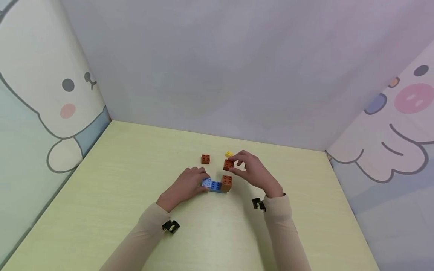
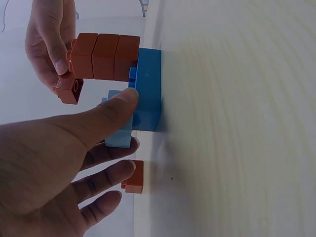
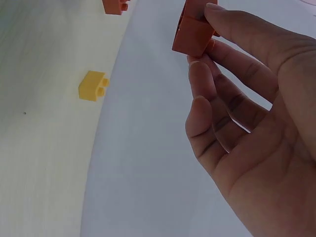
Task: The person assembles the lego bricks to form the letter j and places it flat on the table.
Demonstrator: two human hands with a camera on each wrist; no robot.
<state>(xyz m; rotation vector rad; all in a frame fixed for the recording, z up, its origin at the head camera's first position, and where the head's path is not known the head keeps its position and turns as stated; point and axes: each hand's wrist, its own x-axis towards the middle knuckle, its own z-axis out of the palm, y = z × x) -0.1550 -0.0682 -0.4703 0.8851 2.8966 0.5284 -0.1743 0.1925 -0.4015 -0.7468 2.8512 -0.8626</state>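
Note:
A blue brick (image 1: 216, 186) lies on the table, bearing a light blue brick (image 1: 207, 183) at its left end. On its right end rises a stack of brown bricks (image 2: 104, 57), three high in the left wrist view. My left hand (image 1: 188, 184) holds the light blue brick, thumb on the near side and fingers on the far side. Off the table, my right hand (image 1: 252, 170) pinches another brown brick (image 3: 195, 29) between thumb and fingers. In the left wrist view that brick's hollow underside shows, beside the top of the stack.
One loose brown brick (image 1: 205, 159) rests on the table beyond the left hand. A small yellow brick (image 1: 229, 154) lies behind the right hand's fingertips. The pale table (image 1: 142, 150) meets a grey back wall (image 1: 210, 75), with cartoon-printed panels on both sides.

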